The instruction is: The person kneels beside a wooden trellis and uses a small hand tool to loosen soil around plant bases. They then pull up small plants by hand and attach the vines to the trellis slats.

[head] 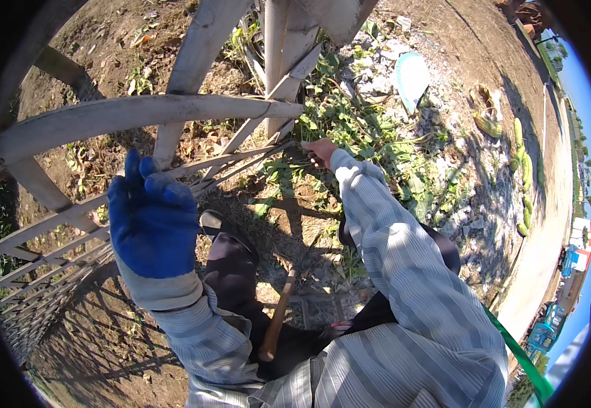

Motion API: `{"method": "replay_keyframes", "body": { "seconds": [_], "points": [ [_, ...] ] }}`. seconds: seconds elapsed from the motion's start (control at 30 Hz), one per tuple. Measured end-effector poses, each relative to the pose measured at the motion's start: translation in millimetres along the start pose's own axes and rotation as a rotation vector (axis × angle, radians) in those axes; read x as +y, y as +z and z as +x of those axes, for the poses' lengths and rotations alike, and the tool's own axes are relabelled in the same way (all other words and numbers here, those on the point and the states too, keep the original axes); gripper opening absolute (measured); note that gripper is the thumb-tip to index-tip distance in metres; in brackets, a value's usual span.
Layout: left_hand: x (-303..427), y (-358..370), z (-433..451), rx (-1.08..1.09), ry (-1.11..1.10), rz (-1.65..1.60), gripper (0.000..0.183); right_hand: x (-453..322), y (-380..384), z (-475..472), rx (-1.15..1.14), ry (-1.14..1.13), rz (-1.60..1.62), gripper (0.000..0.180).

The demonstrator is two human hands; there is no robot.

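My left hand, in a blue-coated work glove with a pale cuff, is raised in front of the wooden lattice fence. Its fingers are partly curled, and whether it touches a slat is unclear. My right hand is bare, reaching to the ends of thin slats beside a wooden post; its fingertips are pinched close together, and what they hold is too small to tell. Leafy green vines lie right around it. A wooden tool handle slants between my legs, its far end unclear.
A white and light-blue object lies on pale rubble beyond the vines. Several long green gourds lie in a row on the right. A green strap runs at lower right. Blue vehicles stand far off by a path.
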State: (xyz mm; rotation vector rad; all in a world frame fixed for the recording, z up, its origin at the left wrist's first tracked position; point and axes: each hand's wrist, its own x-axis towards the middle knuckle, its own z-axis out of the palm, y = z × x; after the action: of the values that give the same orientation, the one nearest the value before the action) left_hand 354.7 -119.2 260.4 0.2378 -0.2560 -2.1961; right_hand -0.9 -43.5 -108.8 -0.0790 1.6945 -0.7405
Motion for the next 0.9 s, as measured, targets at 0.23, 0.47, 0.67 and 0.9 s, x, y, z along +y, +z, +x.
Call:
{"method": "replay_keyframes", "body": {
  "seconds": [0.23,0.47,0.67,0.9],
  "points": [
    [-17.6,-0.3,16.7,-0.026,-0.040,-0.028,0.038,17.6,-29.7,46.3,0.457,-0.449,-0.549,0.028],
    [0.5,-8.3,4.7,-0.005,-0.012,-0.015,0.037,-20.8,-185.4,-42.5,0.859,-0.167,-0.849,0.032],
    [-6.9,-0.3,9.1,-0.047,-0.042,-0.013,0.037,61.5,-363.9,-165.8,1.095,0.112,-1.040,0.031],
    [-4.2,-4.9,13.3,-0.124,-0.054,0.034,0.037,160.2,-419.5,-221.5,1.055,0.315,-1.041,0.030]
  ]
}}
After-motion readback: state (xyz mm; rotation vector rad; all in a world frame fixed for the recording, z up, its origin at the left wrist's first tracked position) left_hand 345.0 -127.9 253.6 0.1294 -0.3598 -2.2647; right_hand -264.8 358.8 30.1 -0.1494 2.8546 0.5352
